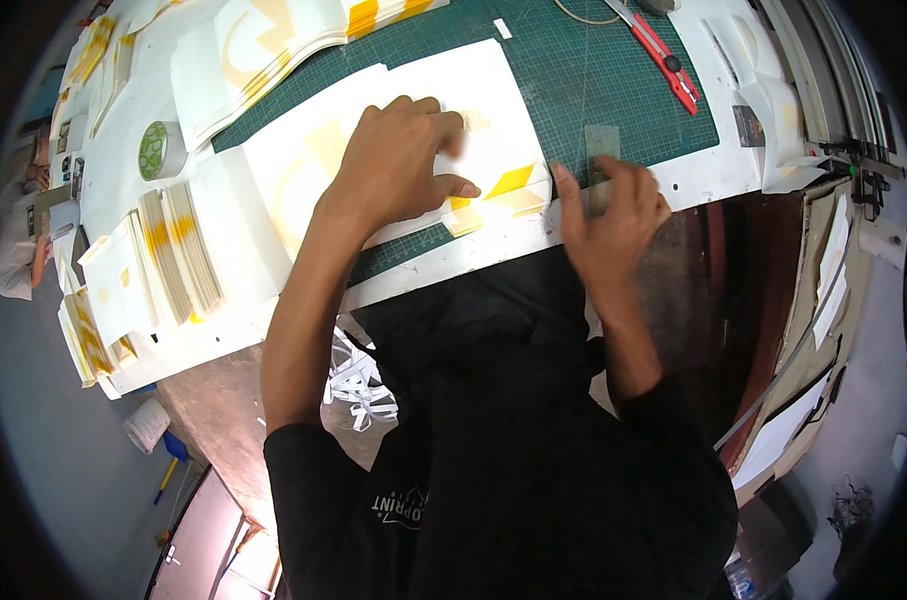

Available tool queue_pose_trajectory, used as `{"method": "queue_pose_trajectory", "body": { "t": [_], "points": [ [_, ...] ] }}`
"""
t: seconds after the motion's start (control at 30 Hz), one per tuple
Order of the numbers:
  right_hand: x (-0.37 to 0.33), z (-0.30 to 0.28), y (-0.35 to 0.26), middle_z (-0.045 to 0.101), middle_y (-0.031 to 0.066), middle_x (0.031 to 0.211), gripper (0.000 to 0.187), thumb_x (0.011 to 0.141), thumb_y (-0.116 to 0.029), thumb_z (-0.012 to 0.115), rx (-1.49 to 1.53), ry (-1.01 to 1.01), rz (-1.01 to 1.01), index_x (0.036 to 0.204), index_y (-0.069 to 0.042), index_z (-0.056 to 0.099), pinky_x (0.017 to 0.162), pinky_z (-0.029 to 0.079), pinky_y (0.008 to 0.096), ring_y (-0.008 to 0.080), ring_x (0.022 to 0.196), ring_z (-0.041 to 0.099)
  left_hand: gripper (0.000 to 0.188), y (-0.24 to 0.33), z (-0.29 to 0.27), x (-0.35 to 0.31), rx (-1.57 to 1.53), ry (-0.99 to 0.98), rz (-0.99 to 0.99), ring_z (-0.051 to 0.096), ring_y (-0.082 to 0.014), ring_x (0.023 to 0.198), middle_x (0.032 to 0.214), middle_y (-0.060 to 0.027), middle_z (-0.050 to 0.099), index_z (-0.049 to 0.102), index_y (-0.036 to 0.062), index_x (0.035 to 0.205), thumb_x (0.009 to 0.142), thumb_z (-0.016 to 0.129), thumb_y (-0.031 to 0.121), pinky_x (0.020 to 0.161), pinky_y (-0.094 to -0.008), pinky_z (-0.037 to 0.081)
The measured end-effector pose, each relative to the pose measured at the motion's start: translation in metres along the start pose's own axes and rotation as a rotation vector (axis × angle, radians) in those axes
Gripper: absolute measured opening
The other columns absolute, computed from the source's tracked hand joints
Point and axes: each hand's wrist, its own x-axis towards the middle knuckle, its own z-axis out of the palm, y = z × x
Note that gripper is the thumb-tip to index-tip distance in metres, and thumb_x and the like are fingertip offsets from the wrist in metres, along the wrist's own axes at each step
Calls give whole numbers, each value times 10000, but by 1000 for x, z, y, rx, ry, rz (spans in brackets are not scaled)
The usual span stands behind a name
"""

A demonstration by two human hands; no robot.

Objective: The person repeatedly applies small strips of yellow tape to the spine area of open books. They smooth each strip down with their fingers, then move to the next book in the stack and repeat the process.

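My left hand [394, 165] is over white printed sheets [319, 110] with pale yellow shapes, fingers bent and thumb apart from them, holding nothing. Its index fingertip is smeared by motion. Beside the thumb, small yellow-and-white folded flaps [504, 190] stick out at the sheets' near right corner. At the table's front edge, my right hand [614, 215] curls around a clear plastic strip [602, 142], which shows above the fingers and between them and the thumb. The sheets lie partly on a green cutting mat [554, 90].
A red cutter knife [664, 60] lies at the mat's far right. An open printed stack [264, 70] is at the far left, near a green-and-white tape roll [162, 150]. Folded booklets [179, 250] stand at the left. Paper offcuts [359, 385] lie below the table.
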Motion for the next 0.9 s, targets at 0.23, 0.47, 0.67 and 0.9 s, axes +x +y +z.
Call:
{"method": "queue_pose_trajectory", "body": {
  "t": [0.23,0.47,0.67,0.9],
  "points": [
    [31,-12,4,619,188,1106,518,828,-410,912,36,-256,366,1051,6,698,941,427,569,354,1097,607,454,0,-4,8,-32,-11,-6,689,-284,923,868,-75,722,703,113,877,655,997,379,790,-410,506],
    [39,-17,-5,641,220,1072,530,784,-361,954,0,-247,413,1022,27,683,881,527,502,397,1011,659,457,-3,-8,13,-40,-96,-24,675,-285,917,920,-93,731,692,123,909,679,996,375,787,-405,522],
    [43,-23,-1,732,241,949,506,857,-265,905,125,-295,493,1176,26,642,729,577,442,388,847,750,486,-6,-7,13,-13,-84,0,732,-279,928,881,-74,756,714,114,932,673,983,425,811,-409,542],
    [-24,-26,-55,759,273,981,407,997,-124,737,638,-339,306,1344,29,586,755,639,369,335,877,804,491,-8,-5,14,-1,-89,31,736,-291,934,901,-71,757,713,108,946,668,972,420,814,-428,549]
  ]
}}
